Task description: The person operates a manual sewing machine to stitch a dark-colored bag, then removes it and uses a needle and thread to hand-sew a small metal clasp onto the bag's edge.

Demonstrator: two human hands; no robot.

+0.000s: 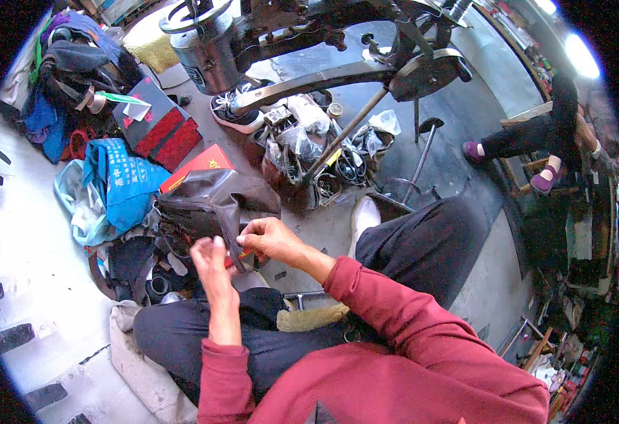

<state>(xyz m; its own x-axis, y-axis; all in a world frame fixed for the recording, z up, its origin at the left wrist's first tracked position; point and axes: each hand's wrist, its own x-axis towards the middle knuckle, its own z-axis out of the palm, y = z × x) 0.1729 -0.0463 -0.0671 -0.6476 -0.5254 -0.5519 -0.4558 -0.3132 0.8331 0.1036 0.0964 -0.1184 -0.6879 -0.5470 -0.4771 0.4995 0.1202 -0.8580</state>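
A dark brown leather bag [207, 201], its edge seam running down its near side, slumps in front of my knees. My right hand [274, 240] comes in from the right, thumb and fingers pinched on that edge. Just left of it, my left hand [215, 272] is raised, palm inward, with fingers loosely bent and apart; I make out nothing in it. Behind the bag a red and orange box [207, 164] sticks out. Part of the bag's lower end is hidden by my hands.
A blue printed cloth bag [122, 184] and heaped fabrics lie left. Beyond stand a black sewing machine [316, 88], a sneaker [237, 113] and a container [316, 141] of small parts. A metal stand [422, 159] is right of them. Another person's legs [521, 145] show far right.
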